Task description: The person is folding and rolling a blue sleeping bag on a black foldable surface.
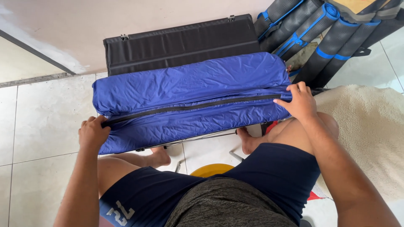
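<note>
A long blue fabric cushion cover [189,84] stuffed with padding lies across my knees, its black zipper [189,107] running along the near side. My left hand [92,133] grips the cover's left end at the start of the zipper. At the right end of the zipper, my right hand [299,102] pinches the fabric, fingers closed at the zipper line. The zipper looks closed along most of its length; the slider itself is hidden under my fingers.
A black padded folding panel [176,42] stands behind the cushion against the wall. Several rolled dark mats with blue straps [320,29] lean at the upper right. A cream fleecy rug [370,130] lies right. A yellow stool [210,170] sits under me on the white tiled floor [42,122].
</note>
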